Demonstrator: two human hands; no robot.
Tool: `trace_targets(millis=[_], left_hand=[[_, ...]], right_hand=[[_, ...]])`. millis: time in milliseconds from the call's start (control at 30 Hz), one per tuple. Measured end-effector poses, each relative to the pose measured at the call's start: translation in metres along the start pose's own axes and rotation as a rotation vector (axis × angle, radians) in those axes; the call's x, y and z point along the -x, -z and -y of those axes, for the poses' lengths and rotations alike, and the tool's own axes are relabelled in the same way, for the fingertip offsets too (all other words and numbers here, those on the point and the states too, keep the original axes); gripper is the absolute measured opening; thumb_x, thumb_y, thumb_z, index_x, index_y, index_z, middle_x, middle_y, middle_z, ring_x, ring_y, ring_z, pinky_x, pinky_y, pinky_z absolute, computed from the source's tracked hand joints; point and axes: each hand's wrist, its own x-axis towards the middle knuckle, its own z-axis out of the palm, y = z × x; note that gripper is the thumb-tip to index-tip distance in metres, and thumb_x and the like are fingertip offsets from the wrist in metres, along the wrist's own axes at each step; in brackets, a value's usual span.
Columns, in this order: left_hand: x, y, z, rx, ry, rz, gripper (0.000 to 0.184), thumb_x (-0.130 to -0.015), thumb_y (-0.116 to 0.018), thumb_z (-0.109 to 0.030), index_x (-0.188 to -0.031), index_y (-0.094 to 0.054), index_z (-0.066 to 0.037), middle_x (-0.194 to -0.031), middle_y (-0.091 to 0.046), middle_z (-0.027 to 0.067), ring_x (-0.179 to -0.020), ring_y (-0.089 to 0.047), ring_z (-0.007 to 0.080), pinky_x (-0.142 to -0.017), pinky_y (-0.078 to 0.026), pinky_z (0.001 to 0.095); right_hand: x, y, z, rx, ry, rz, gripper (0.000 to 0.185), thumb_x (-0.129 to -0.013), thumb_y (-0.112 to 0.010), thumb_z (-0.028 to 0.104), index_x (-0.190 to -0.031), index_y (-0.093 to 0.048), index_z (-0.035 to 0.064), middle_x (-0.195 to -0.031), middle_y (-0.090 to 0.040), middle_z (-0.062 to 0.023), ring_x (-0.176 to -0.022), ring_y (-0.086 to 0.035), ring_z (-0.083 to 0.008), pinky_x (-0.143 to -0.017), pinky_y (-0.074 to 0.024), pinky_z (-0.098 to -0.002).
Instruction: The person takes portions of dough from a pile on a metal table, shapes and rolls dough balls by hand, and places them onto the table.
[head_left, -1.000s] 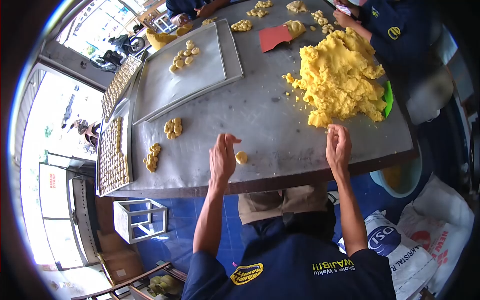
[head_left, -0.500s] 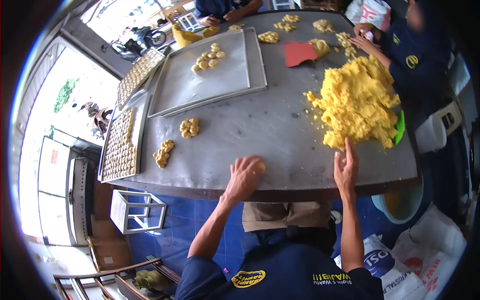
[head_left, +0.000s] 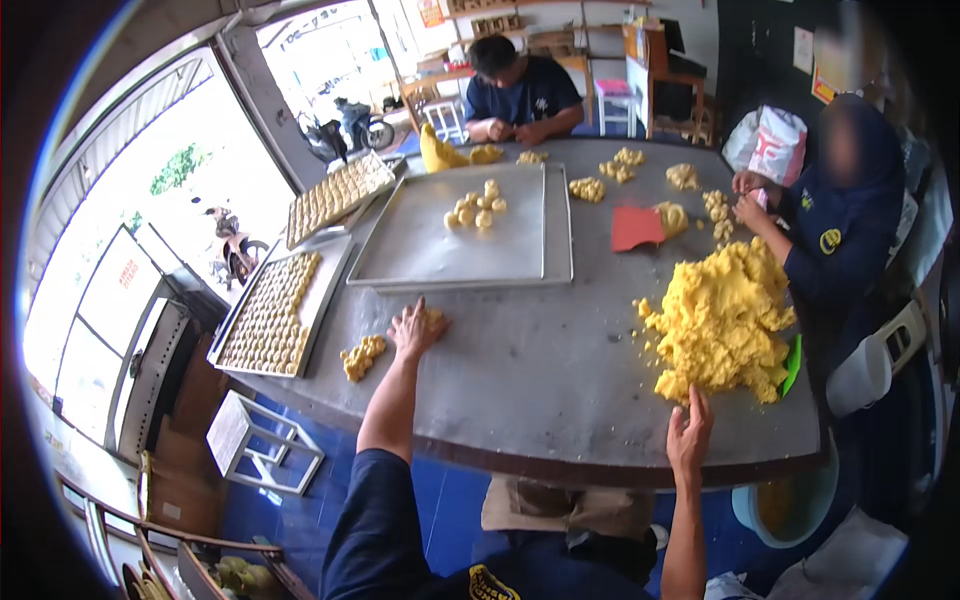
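My left hand [head_left: 412,332]: fingers spread over pale-yellow dough balls [head_left: 437,318], hold unclear. Right hand [head_left: 690,438]: loosely open, empty, by crumbly yellow mound [head_left: 725,325], right edge of grey metal desk [head_left: 560,370].

Shows bright yellow in the mound [head_left: 725,315], golden tan in the dough lumps [head_left: 362,357], brick red in the sheet [head_left: 636,228], vivid green in the flat piece [head_left: 792,367] beside the mound. Runs dull grey across the tabletop [head_left: 520,370], silver on the large tray [head_left: 450,255], deep blue over the floor [head_left: 345,480], navy with a yellow emblem on the wearer's shirt [head_left: 375,510].
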Motion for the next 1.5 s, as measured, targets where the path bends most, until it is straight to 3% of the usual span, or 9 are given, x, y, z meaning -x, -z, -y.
trace_targets(millis=[267, 333, 500, 633, 767, 1100, 1233, 1367, 1500], left_hand=[[0.028, -0.007, -0.027, 0.347, -0.036, -0.230, 0.043, -0.071, -0.082, -0.022, -0.109, -0.065, -0.011, -0.111, -0.061, 0.0226, -0.084, -0.066, 0.0355, -0.077, -0.057, 0.0472], [0.042, 0.002, -0.050, 0.897, 0.040, 0.235, 0.046, -0.076, -0.084, -0.027, -0.112, -0.066, -0.004, -0.086, -0.072, 0.0126, -0.075, -0.071, 0.0198, -0.063, -0.059, 0.0324], [0.118, 0.036, -0.128, 1.164, -0.321, 0.646, 0.046, -0.092, -0.073, -0.029, -0.132, -0.063, -0.010, -0.113, -0.070, 0.0109, -0.099, -0.068, 0.0184, -0.086, -0.056, 0.0330], [0.146, 0.010, -0.139, 0.504, -0.721, 0.114, 0.030, -0.091, -0.067, -0.012, -0.120, -0.069, -0.006, -0.119, -0.067, 0.0158, -0.105, -0.066, 0.0344, -0.091, -0.053, 0.0420], [0.168, 0.007, -0.150, 0.665, -0.685, -0.017, 0.035, -0.096, -0.061, -0.016, -0.131, -0.063, -0.013, -0.127, -0.059, 0.0144, -0.116, -0.058, 0.0307, -0.093, -0.051, 0.0422], [0.179, 0.023, -0.167, 0.484, -0.936, 0.100, 0.046, -0.087, -0.071, -0.020, -0.132, -0.059, -0.022, -0.130, -0.051, 0.0075, -0.112, -0.057, 0.0289, -0.088, -0.053, 0.0401], [0.169, 0.010, -0.153, 0.673, -0.522, 0.280, 0.046, -0.094, -0.065, -0.025, -0.136, -0.053, -0.013, -0.125, -0.058, 0.0129, -0.115, -0.058, 0.0307, -0.093, -0.050, 0.0430], [0.185, 0.019, -0.150, 0.423, -0.563, 0.209, 0.055, -0.090, -0.069, -0.038, -0.135, -0.052, -0.011, -0.119, -0.062, 0.0136, -0.116, -0.058, 0.0314, -0.096, -0.049, 0.0419], [0.188, 0.015, -0.154, 0.454, -0.659, 0.169, 0.056, -0.084, -0.075, -0.036, -0.129, -0.054, -0.012, -0.117, -0.061, 0.0114, -0.110, -0.060, 0.0331, -0.090, -0.051, 0.0427]], right_hand=[[0.002, 0.000, 0.001, 0.076, 0.050, -0.042, 0.055, -0.091, -0.062, 0.010, -0.143, -0.047, -0.0001, -0.142, -0.047, -0.0222, -0.129, -0.044, -0.0406, -0.110, -0.0369, -0.0478], [0.001, -0.005, 0.002, 0.107, 0.045, -0.048, 0.060, -0.091, -0.066, 0.013, -0.145, -0.044, -0.0012, -0.146, -0.043, -0.0227, -0.132, -0.042, -0.0416, -0.110, -0.0355, -0.0487], [-0.018, -0.007, 0.011, 0.073, 0.125, -0.006, 0.067, -0.087, -0.073, 0.016, -0.144, -0.044, -0.0037, -0.140, -0.050, -0.0241, -0.125, -0.047, -0.0420, -0.107, -0.0359, -0.0481], [-0.030, -0.003, 0.016, 0.133, 0.104, 0.013, 0.062, -0.079, -0.078, 0.012, -0.134, -0.056, -0.0053, -0.126, -0.060, -0.0228, -0.115, -0.053, -0.0408, -0.101, -0.0408, -0.0479], [-0.036, -0.010, 0.006, 0.124, 0.047, 0.007, 0.053, -0.077, -0.075, 0.005, -0.127, -0.063, -0.0043, -0.118, -0.064, -0.0212, -0.110, -0.055, -0.0394, -0.096, -0.0450, -0.0463], [-0.061, 0.009, -0.001, 0.452, 0.303, 0.237, 0.041, -0.077, -0.069, -0.001, -0.118, -0.067, -0.0046, -0.091, -0.061, -0.0227, -0.088, -0.059, -0.0370, -0.081, -0.0492, -0.0447], [-0.051, 0.020, -0.008, 0.195, 0.280, 0.240, 0.046, -0.082, -0.066, -0.003, -0.128, -0.063, -0.0023, -0.098, -0.057, -0.0203, -0.095, -0.056, -0.0363, -0.086, -0.0473, -0.0424], [-0.014, 0.011, 0.010, 0.327, 0.176, 0.082, 0.051, -0.087, -0.066, 0.003, -0.137, -0.055, -0.0017, -0.123, -0.052, -0.0257, -0.112, -0.051, -0.0400, -0.097, -0.0419, -0.0470], [-0.015, 0.001, 0.014, 0.238, 0.121, 0.072, 0.045, -0.090, -0.066, 0.008, -0.133, -0.058, -0.0016, -0.119, -0.057, -0.0241, -0.110, -0.053, -0.0404, -0.096, -0.0431, -0.0468]])
